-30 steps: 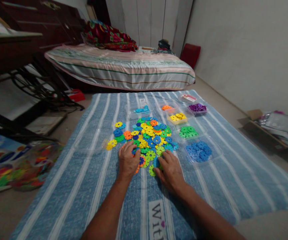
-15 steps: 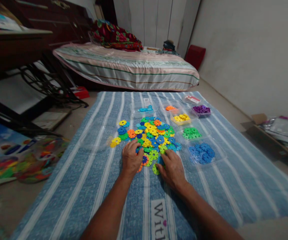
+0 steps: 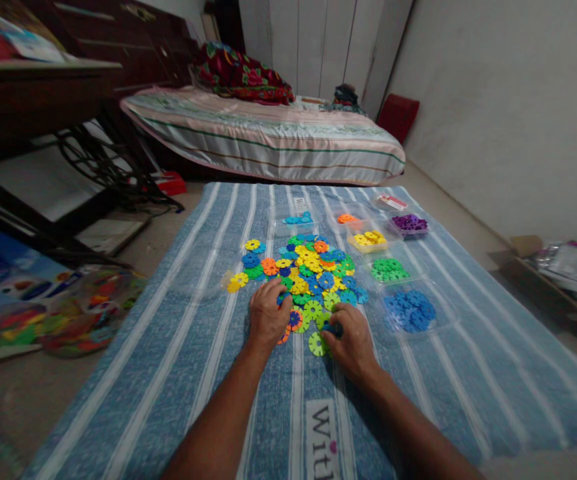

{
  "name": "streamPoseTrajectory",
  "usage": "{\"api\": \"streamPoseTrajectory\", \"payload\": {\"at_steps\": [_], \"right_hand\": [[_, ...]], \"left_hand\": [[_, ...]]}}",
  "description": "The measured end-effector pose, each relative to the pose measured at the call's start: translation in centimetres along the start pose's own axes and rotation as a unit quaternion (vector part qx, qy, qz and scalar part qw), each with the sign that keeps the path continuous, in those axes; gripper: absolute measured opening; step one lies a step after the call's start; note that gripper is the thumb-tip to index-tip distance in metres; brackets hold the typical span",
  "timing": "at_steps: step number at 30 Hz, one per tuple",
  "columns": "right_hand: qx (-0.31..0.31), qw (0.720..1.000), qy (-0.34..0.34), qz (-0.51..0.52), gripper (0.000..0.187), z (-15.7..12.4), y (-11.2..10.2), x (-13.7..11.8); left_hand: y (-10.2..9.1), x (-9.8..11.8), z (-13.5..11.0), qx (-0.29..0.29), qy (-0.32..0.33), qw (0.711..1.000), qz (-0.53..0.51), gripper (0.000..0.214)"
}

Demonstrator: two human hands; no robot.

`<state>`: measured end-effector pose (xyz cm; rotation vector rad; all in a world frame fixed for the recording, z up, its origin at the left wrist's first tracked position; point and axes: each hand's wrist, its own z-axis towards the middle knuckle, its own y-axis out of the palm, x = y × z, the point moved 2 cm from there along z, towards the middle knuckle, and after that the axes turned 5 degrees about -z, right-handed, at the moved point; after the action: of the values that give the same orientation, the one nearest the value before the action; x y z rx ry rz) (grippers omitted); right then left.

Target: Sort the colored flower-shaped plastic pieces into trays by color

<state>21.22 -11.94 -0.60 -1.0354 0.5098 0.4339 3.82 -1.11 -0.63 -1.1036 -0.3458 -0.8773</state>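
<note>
A pile of flat, flower-shaped plastic discs [image 3: 308, 270] in blue, yellow, green and orange lies on a blue striped mat [image 3: 208, 333]. My left hand [image 3: 267, 317] rests palm down on the pile's near left edge, fingers curled over discs. My right hand [image 3: 351, 340] sits at the near right edge, its fingers pinched round a dark blue disc [image 3: 332, 328]. A lime green disc [image 3: 315, 344] lies just left of that hand.
Clear trays on the right hold sorted discs: blue [image 3: 411, 310], green [image 3: 388, 269], yellow [image 3: 369, 239], purple [image 3: 411, 223], orange [image 3: 347, 218], light blue [image 3: 298, 219]. A mattress [image 3: 263, 133] lies beyond the mat. Bags of toys [image 3: 68, 313] lie at the left, a box [image 3: 543, 267] at the right.
The camera swung left, so the scene shifted right in view. My right hand's fingers curled in and closed on a blue disc. My left hand stayed on the pile's edge.
</note>
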Motion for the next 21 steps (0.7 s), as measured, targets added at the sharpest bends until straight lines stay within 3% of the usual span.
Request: {"api": "streamPoseTrajectory", "payload": {"at_steps": [9,13,17,19,21], "right_hand": [[-0.019,0.999,-0.039,0.023,0.012,0.6,-1.7,-1.2],[-0.067,0.995,-0.074,-0.003,0.011,2.3,-1.7,-1.8],[-0.106,0.986,-0.123,-0.028,0.014,8.6,-0.9,-2.7],[-0.065,0.988,-0.136,-0.039,0.014,13.5,-1.1,-3.7],[0.013,0.991,-0.126,-0.052,0.013,18.3,-1.8,-4.8]], "left_hand": [[-0.2,-0.2,-0.2,0.0,0.002,1.0,0.002,0.013],[-0.2,-0.2,-0.3,0.004,0.005,1.0,-0.001,0.013],[-0.1,-0.4,-0.3,0.013,0.007,1.0,-0.001,0.013],[-0.1,-0.6,-0.3,0.019,0.011,1.0,0.001,0.015],[-0.1,-0.7,-0.4,0.021,0.016,1.0,0.006,0.016]]}}
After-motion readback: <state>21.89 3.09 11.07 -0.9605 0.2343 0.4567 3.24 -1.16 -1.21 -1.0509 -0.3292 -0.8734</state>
